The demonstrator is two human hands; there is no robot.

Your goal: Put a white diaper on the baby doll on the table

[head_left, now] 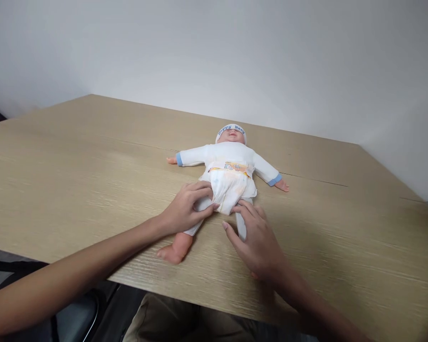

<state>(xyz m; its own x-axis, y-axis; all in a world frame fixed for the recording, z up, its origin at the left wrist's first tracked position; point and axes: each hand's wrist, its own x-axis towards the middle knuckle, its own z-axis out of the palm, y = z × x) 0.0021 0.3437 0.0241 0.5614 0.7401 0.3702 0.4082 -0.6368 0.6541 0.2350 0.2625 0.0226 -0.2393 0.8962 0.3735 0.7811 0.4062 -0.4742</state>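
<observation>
A baby doll (231, 153) in a white top with blue cuffs lies face up on the table, legs toward me. A white diaper (228, 187) with a printed orange and yellow waistband is around its hips, over white trousers. My left hand (189, 206) curls over one thigh, its thumb and fingers closed at the diaper's leg edge. Across from it, my right hand (258, 235) touches the other leg edge with its fingertips, the thumb held apart. That hand mostly hides the doll's leg beneath it.
The wooden table (92, 156) has thin seams and reaches back to a pale wall (214, 57). Below its near edge are my trousers (178, 318) and part of a chair (76, 318) at the left.
</observation>
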